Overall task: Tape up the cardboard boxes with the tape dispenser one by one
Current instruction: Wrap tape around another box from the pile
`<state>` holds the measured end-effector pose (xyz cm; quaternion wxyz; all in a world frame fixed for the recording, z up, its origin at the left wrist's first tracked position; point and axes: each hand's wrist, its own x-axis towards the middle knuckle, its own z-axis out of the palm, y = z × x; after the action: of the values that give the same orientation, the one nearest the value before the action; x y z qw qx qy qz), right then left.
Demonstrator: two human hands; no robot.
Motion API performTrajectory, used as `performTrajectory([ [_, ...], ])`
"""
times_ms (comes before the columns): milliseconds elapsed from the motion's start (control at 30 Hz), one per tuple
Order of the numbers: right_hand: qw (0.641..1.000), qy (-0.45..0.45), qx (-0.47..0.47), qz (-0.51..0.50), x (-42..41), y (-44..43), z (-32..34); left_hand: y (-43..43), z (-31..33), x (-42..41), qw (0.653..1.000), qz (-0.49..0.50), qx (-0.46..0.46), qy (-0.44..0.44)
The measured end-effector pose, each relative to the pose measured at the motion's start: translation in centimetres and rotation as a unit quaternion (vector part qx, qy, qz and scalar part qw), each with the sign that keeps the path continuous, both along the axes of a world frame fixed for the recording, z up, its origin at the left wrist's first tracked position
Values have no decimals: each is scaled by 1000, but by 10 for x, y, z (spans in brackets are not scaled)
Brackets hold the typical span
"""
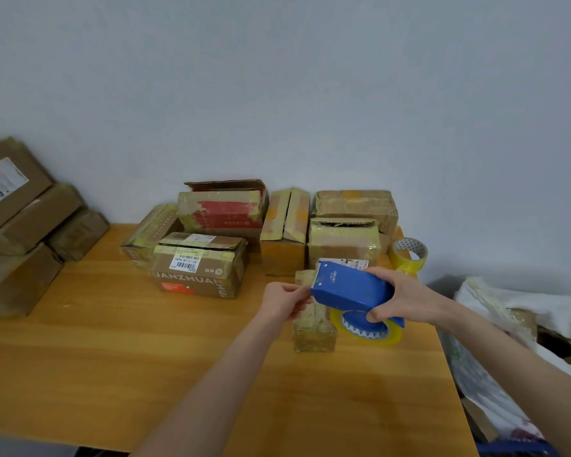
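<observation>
Over small taped box (pixel 314 328), right hand (pixel 406 298) wraps fully round blue tape dispenser (pixel 350 286). Left hand (pixel 282 301) pinches dispenser's front edge with fingertips pressed together; tape strand too faint to tell. Cardboard boxes (pixel 208 258) crowd far edge of wooden table (pixel 145 357) — spare tape roll (pixel 409 255) at right corner. Bare wood lies left and near.

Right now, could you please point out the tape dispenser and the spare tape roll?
tape dispenser (pixel 353 286): head view, blue top cover.
spare tape roll (pixel 399 262): head view, yellow outer side.
</observation>
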<state>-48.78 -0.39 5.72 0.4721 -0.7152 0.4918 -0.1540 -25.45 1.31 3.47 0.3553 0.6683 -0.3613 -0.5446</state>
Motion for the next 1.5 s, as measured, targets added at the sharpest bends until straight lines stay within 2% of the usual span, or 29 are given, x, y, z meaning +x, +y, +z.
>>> performTrajectory([
  [133,995,78,-57,40,6,1,0,5,-5,-1,999,12,-7,-44],
  [267,988,115,-75,65,6,6,-1,16,-12,4,998,10,-12,-57],
  [433,990,110,-44,79,-2,15,0,33,-20,20,998,21,-15,-54],
  [600,986,149,-25,68,-35,20,-7,53,-40,55,993,106,9,-45],
  [867,982,183,-28,41,-48,17,-22,49,-54,37,989,111,-25,-99],
  [1500,967,245,39,51,-21,9,-50,24,-85,44,985,88,24,-146],
])
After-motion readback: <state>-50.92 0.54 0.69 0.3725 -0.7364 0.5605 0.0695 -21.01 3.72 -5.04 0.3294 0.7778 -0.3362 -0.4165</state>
